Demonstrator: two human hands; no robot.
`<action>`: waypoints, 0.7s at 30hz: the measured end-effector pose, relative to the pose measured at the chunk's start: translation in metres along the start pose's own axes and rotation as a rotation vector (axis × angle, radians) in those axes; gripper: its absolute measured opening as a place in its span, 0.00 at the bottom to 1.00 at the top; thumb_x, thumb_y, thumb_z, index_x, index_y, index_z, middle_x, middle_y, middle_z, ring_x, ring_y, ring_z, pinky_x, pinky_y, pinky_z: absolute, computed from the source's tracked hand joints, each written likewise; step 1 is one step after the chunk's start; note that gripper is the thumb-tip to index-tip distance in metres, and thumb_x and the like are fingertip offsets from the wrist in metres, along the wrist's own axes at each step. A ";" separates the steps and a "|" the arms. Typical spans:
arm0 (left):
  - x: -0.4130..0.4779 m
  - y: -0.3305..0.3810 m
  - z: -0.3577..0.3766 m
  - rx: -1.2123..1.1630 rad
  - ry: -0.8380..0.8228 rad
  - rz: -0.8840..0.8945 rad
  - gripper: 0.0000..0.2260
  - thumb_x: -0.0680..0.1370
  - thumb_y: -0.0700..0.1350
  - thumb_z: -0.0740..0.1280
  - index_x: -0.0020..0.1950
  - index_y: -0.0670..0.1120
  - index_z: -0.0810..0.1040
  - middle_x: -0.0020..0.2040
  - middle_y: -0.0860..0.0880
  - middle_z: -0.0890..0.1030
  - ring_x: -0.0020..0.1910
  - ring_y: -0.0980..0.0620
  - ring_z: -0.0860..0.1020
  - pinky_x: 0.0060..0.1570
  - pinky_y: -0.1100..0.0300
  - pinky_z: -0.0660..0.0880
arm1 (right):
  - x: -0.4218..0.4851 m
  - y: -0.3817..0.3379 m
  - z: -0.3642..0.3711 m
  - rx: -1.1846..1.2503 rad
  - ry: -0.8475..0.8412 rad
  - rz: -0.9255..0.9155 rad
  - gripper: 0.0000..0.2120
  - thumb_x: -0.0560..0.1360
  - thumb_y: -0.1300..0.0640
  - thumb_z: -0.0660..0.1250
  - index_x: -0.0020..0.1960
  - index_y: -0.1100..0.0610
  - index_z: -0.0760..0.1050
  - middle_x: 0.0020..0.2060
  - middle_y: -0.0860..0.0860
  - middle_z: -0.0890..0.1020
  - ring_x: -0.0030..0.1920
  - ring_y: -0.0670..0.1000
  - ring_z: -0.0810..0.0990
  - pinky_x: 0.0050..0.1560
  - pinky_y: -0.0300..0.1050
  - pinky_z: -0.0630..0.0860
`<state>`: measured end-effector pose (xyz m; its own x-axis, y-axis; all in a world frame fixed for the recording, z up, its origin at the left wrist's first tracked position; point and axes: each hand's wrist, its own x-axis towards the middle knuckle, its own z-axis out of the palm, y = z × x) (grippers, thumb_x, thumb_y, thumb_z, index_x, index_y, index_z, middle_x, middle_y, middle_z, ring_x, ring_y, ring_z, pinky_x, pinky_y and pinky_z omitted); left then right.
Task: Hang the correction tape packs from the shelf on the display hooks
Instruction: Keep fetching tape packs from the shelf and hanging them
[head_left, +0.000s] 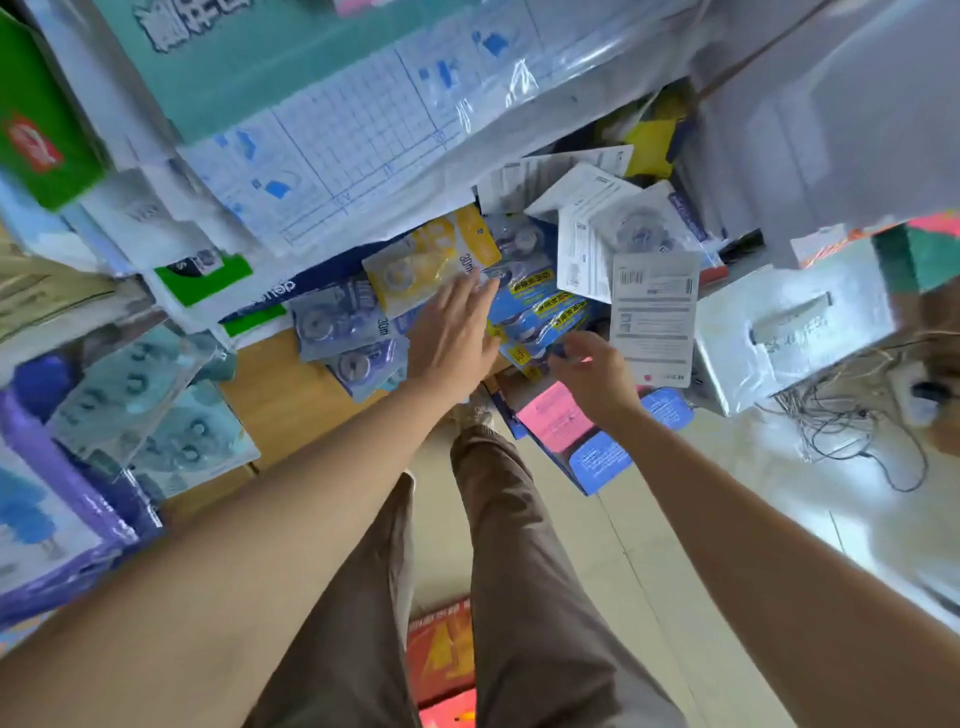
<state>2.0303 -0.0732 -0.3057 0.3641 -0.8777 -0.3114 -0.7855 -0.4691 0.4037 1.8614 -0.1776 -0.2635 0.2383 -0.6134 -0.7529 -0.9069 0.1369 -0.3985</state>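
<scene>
Above brown trousers, the left hand lays straight, close-set fingers on a heap of correction tape packs on the wooden shelf, while the right hand curls its fingers at the heap's edge, grip unclear.

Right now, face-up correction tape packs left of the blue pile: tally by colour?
Yellow pack: 1
Purple packs: 2
Total: 3
Blue pile overlaps too much to count.
</scene>
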 end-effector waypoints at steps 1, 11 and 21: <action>0.010 0.003 0.007 0.089 -0.034 0.029 0.36 0.73 0.50 0.75 0.77 0.42 0.65 0.77 0.39 0.68 0.74 0.39 0.68 0.69 0.44 0.71 | 0.003 0.004 0.002 0.011 -0.008 -0.006 0.09 0.75 0.53 0.70 0.54 0.55 0.78 0.46 0.45 0.80 0.48 0.55 0.82 0.49 0.50 0.77; 0.021 -0.015 0.015 0.363 0.070 0.172 0.31 0.71 0.46 0.77 0.72 0.49 0.72 0.68 0.52 0.76 0.60 0.46 0.76 0.53 0.51 0.73 | 0.009 0.016 0.023 0.266 -0.065 0.059 0.20 0.76 0.50 0.71 0.66 0.54 0.75 0.54 0.49 0.82 0.53 0.49 0.81 0.53 0.43 0.75; -0.002 -0.031 0.005 0.076 0.241 0.210 0.20 0.70 0.37 0.69 0.62 0.45 0.82 0.57 0.49 0.83 0.49 0.43 0.79 0.36 0.50 0.78 | 0.020 -0.017 0.037 0.940 -0.102 0.287 0.20 0.77 0.53 0.72 0.66 0.59 0.74 0.53 0.54 0.84 0.52 0.53 0.84 0.53 0.47 0.80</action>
<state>2.0511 -0.0565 -0.3221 0.2910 -0.9567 -0.0122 -0.8879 -0.2747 0.3689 1.8949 -0.1635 -0.2913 0.1213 -0.3968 -0.9099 -0.2998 0.8592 -0.4146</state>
